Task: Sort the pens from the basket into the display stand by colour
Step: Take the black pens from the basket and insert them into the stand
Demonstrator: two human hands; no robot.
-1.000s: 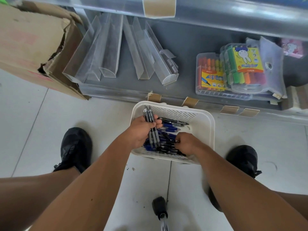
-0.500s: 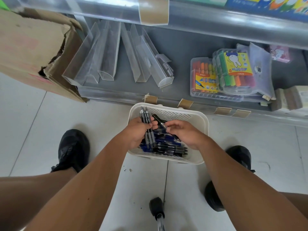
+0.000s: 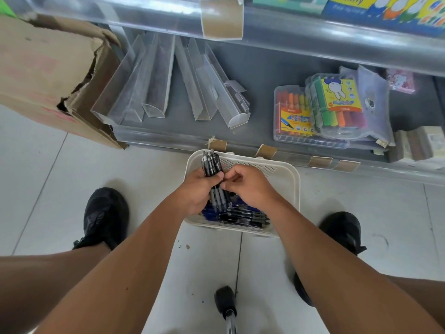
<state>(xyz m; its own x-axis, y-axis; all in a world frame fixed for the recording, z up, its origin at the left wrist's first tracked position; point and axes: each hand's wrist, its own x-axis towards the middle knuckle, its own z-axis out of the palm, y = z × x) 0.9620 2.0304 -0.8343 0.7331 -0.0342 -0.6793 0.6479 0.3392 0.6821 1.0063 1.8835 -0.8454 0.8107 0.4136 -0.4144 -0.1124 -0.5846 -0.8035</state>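
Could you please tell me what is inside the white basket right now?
In the white basket lie loose blue and black pens. Both hands and the bundle of pens in the left hand cover its middle, so the rest is hidden.

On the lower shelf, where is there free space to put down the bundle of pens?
The bare grey shelf floor between the clear plastic troughs and the marker boxes is free. It is crowded at the shelf's left, where the troughs lie fanned beside the cardboard box, and at its right, where marker boxes are stacked.
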